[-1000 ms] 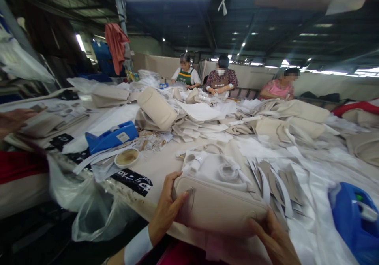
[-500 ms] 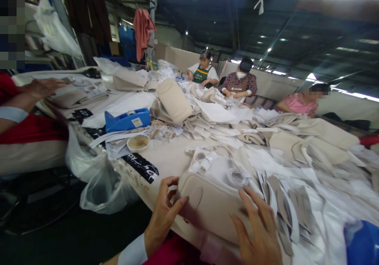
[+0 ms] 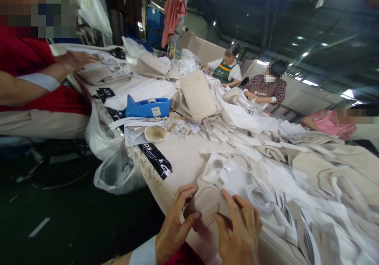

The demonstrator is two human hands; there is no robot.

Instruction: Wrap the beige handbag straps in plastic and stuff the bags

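A beige bag (image 3: 207, 202) with a stitched loop outline on its face lies at the table's near edge. My left hand (image 3: 177, 221) grips its left end, thumb on the face and fingers over the top edge. Close beside it, my right hand (image 3: 238, 227) holds the same bag, fingers on the upper edge and thumb near the loop outline. White wrapping and a roll-shaped white piece (image 3: 225, 171) lie on top, behind my hands.
A blue tape dispenser (image 3: 148, 108) and a round dish (image 3: 155, 133) sit to the left. Beige pieces (image 3: 198, 95) and white sheets cover the table behind and right. Plastic bags (image 3: 115, 174) hang at the left edge. Several people sit around.
My right hand has moved left along the bag, closer to my left hand. The view has turned, so the table and the people appear shifted and tilted.
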